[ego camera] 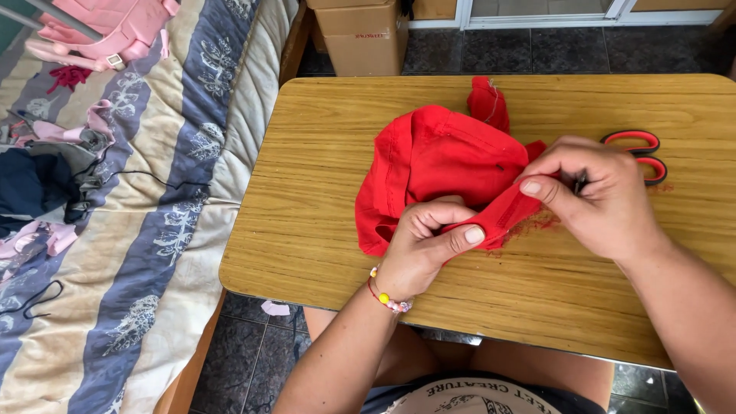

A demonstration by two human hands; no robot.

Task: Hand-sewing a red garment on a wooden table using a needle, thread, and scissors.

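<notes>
Cloth (441,165), red, sits pinched between both my hands: left hand (422,245) and right hand (602,195) grip its hem; scissors (640,153) just beyond my right.

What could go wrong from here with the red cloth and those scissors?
1. Both hands, left hand and right hand, pinch one edge of the red cloth; uneven pulling might tear or stretch it.
2. The red-handled scissors lie right behind the right hand, partly hidden; a backward move could knock them or catch a finger.
3. Red lint on the wooden table could scatter.
</notes>
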